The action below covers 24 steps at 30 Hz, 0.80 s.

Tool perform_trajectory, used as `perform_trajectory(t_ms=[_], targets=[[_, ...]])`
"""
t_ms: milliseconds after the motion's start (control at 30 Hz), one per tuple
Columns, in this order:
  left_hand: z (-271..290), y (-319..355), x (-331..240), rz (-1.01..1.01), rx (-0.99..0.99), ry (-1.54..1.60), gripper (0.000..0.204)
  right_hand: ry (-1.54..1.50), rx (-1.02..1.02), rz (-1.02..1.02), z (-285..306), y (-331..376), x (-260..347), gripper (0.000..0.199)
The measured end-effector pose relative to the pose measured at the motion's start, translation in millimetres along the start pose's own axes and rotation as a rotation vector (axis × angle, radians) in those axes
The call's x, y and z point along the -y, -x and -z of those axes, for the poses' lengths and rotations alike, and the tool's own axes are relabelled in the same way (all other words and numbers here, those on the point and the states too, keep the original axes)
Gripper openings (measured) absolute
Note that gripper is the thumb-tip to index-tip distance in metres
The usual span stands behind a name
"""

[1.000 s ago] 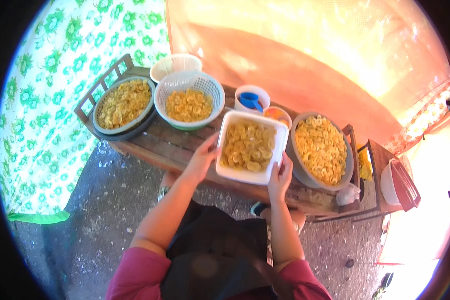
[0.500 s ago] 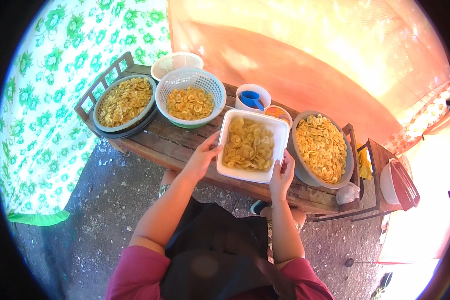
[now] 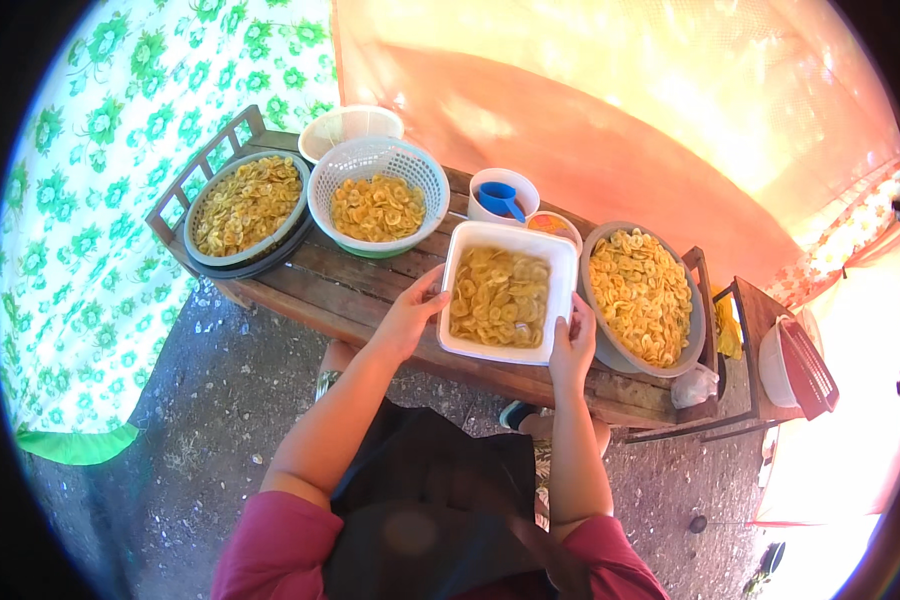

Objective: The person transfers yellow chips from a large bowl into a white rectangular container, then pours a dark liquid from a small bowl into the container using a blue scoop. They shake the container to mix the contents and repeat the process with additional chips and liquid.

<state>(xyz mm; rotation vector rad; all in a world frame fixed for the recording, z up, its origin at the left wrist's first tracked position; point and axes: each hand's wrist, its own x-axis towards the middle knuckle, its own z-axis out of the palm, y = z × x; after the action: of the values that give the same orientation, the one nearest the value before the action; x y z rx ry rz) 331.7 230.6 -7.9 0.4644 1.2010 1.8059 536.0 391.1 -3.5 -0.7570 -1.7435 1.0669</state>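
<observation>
White square tub (image 3: 562, 275) of yellow slices (image 3: 498, 298) sits between the person's hands and a bit ahead of them, no clear long axis, neither hand nearer: left hand (image 3: 410, 318) grasps its left side, right hand (image 3: 573, 345) its lower right side. Tub overlaps the front edge of the slatted wooden table (image 3: 330, 275); can't tell if its base touches the wood. Grey basin (image 3: 698, 335) just right of it, pale blue colander (image 3: 422, 180) up-left, orange sheet (image 3: 570, 110) behind, green floral sheet (image 3: 100, 230) at left, speckled grey floor (image 3: 220, 450) below.
</observation>
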Motion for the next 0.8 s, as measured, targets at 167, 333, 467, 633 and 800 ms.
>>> perform_trajectory(t_ms=[167, 333, 467, 633, 800], targets=[[-1.9, -8.1, -4.8, 0.127, -0.049, 0.085, 0.049, 0.344, 0.243, -0.179, -1.6, -29.9, 6.3, 0.043], [9.9, -3.1, -15.3, 0.074, 0.016, 0.291, 0.047, 0.305, 0.358, -0.141, -15.6, -100.8, 55.4, 0.044], [40.6, -5.6, -29.3, 0.109, -0.295, 0.326, 0.056, 0.621, 0.513, 0.237, -65.0, -166.2, 127.7, 0.041], [73.5, -18.3, -35.7, 0.013, -0.786, 0.265, 0.067, 0.905, 0.526, 0.669, -140.7, -190.5, 193.7, 0.043], [100.1, -38.7, -45.7, -0.065, -0.753, 0.255, 0.061, 0.98, 0.564, 0.63, -231.6, -170.8, 210.0, 0.024]])
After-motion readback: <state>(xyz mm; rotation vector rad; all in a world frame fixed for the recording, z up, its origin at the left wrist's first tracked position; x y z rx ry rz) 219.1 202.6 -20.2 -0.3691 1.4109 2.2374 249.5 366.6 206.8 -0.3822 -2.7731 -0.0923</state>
